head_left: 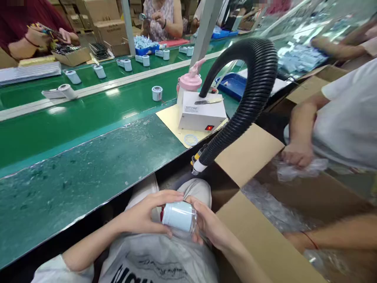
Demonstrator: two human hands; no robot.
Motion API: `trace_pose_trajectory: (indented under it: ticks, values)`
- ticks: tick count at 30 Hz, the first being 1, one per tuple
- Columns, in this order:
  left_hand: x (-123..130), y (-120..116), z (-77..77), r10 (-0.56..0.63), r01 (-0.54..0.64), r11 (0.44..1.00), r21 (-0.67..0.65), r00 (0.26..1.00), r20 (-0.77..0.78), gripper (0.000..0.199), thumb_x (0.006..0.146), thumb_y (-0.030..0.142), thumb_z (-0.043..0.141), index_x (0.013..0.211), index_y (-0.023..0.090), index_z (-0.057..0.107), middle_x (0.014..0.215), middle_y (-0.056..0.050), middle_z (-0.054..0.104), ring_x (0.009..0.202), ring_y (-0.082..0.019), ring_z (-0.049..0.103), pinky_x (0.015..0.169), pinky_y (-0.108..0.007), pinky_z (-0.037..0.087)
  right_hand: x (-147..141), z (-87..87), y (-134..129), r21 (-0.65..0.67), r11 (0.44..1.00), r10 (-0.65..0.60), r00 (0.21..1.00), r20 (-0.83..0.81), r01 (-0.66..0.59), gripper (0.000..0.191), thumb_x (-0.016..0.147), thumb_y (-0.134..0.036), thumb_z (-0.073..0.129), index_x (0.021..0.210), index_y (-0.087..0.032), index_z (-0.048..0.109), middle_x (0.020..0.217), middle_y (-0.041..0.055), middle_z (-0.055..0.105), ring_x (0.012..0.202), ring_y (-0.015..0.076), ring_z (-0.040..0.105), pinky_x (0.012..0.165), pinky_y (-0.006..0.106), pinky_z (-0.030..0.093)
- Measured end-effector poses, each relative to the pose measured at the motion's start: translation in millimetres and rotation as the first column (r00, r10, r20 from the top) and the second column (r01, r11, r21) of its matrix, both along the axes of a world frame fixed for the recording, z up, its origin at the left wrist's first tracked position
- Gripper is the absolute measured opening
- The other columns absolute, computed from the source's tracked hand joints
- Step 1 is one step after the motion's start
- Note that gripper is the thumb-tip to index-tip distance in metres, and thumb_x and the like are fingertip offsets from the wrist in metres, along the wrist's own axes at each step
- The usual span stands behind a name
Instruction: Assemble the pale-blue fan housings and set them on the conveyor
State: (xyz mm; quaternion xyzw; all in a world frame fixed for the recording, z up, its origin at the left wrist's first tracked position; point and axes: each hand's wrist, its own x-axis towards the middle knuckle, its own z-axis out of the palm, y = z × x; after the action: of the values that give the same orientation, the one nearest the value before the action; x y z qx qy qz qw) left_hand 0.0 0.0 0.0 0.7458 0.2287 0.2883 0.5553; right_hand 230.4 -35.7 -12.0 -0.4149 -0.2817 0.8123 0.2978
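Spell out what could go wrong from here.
The shiny light blue cylinder, held off the green worktop, could slip from the left hand or right hand. The black ribbed hose ends near the knees, so standing up might knock it. Bumped, the narrow metal-bladed tool atop the white box might slide off.

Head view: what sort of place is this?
Probably a factory assembly line: a long green belt carries spaced-out light-blue parts, people work along both sides, and cardboard boxes are stacked behind.
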Motion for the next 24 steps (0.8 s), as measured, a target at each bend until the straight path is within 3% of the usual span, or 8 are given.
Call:
trace_pose_trajectory:
  ticks: [3,6,9,12,15,19,24]
  values:
    - [2.4,2.0,-7.5,0.015,-0.011,0.968,-0.250,1.000,0.014,0.089,0.071,0.029,0.092,0.149,0.037,0.051,0.154,-0.012,0.055,0.142,-0.033,0.052,0.117,-0.049,0.043,-0.1,-8.6,3.1,-0.044,0.997,-0.060,0.997,-0.039,0.059,0.066,0.068,-0.078,0.077,0.088,-0.019,0.055,0.051,-0.0032,0.064,0.033,0.0110,0.055,0.028,0.014,0.036]
    - [12.1,14.1,-23.0,0.058,-0.007,0.872,-0.489,0.994,0.089,0.097,0.067,0.029,0.094,0.152,0.032,0.048,0.154,-0.017,0.053,0.138,-0.034,0.056,0.113,-0.048,0.046,-1.2,-25.6,10.3,-0.081,0.984,-0.166,0.985,-0.052,0.162,0.067,0.063,-0.075,0.079,0.091,-0.019,0.056,0.052,-0.0021,0.066,0.033,0.0119,0.054,0.028,0.015,0.034]
    - [30.2,36.3,-43.0,0.120,-0.012,0.792,-0.610,0.983,0.137,0.103,0.059,0.024,0.099,0.150,0.028,0.051,0.152,-0.019,0.055,0.138,-0.034,0.056,0.116,-0.049,0.043,-0.7,-47.4,22.3,-0.086,0.956,-0.283,0.959,-0.030,0.280,0.062,0.066,-0.073,0.073,0.093,-0.020,0.056,0.053,-0.0009,0.066,0.034,0.0127,0.055,0.030,0.015,0.030]
    - [50.4,60.0,-58.4,0.142,-0.013,0.757,-0.653,0.979,0.144,0.101,0.052,0.026,0.101,0.143,0.023,0.059,0.148,-0.019,0.060,0.138,-0.036,0.055,0.119,-0.052,0.039,2.9,-64.4,35.8,-0.099,0.916,-0.391,0.920,-0.011,0.388,0.043,0.080,-0.062,0.062,0.091,-0.021,0.056,0.058,0.0008,0.068,0.041,0.0144,0.060,0.034,0.015,0.033]
    - [63.2,77.5,-64.7,0.124,-0.011,0.762,-0.648,0.984,0.129,0.090,0.055,0.033,0.100,0.136,0.017,0.065,0.141,-0.019,0.065,0.134,-0.037,0.059,0.121,-0.056,0.035,6.7,-71.9,46.8,-0.108,0.885,-0.455,0.890,-0.001,0.453,0.033,0.087,-0.054,0.054,0.087,-0.021,0.055,0.057,0.0019,0.067,0.042,0.0152,0.060,0.035,0.017,0.033]
    - [64.1,87.6,-62.1,0.111,-0.016,0.778,-0.629,0.988,0.112,0.083,0.058,0.034,0.099,0.132,0.014,0.068,0.136,-0.019,0.068,0.131,-0.037,0.060,0.120,-0.057,0.035,8.3,-70.4,55.7,-0.088,0.870,-0.488,0.873,-0.008,0.486,0.032,0.086,-0.053,0.053,0.087,-0.022,0.052,0.057,0.0015,0.067,0.044,0.0155,0.061,0.035,0.016,0.032]
    - [53.1,84.5,-56.9,0.122,-0.023,0.793,-0.608,0.985,0.122,0.083,0.059,0.034,0.099,0.133,0.018,0.065,0.141,-0.018,0.064,0.132,-0.034,0.060,0.114,-0.050,0.043,7.3,-62.6,60.0,-0.021,0.902,-0.432,0.901,-0.031,0.431,0.039,0.080,-0.060,0.059,0.087,-0.022,0.051,0.051,0.0002,0.064,0.036,0.0129,0.053,0.033,0.016,0.028]
